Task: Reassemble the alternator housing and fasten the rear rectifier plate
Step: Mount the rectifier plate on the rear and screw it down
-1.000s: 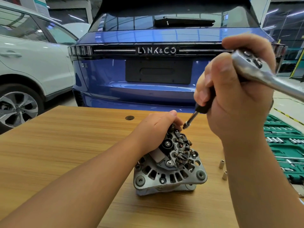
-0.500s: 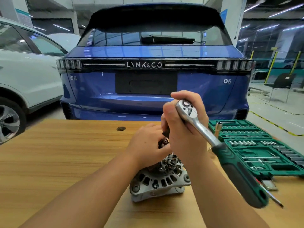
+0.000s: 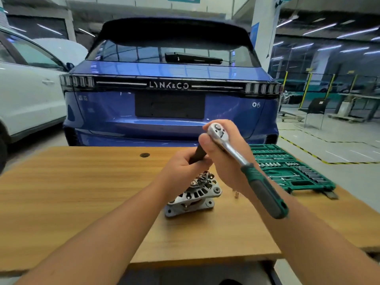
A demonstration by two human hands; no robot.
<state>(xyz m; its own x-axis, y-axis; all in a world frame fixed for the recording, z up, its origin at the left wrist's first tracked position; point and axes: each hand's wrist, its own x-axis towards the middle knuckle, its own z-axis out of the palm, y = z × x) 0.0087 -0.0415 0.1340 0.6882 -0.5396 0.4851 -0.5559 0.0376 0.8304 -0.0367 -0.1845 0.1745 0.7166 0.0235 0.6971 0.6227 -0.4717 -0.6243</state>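
The silver alternator (image 3: 195,195) stands on the wooden table (image 3: 82,192), its rear rectifier plate (image 3: 202,178) facing up and partly hidden by my hands. My right hand (image 3: 228,159) is closed around the chrome head end of a ratchet wrench (image 3: 242,159), whose green and black handle points toward me at the lower right. A dark extension bar (image 3: 198,154) runs down from the ratchet head toward the plate. My left hand (image 3: 181,171) is wrapped around the lower part of that bar, just above the alternator.
An open green socket set case (image 3: 292,171) lies on the table to the right. A small socket (image 3: 236,194) stands between it and the alternator. A blue car (image 3: 170,103) is parked just beyond the table's far edge, a white car (image 3: 26,95) at the left.
My right hand came down and away from the camera with the ratchet to above the alternator. My left hand rose from the alternator top onto the extension bar. The view widened and tilted up.
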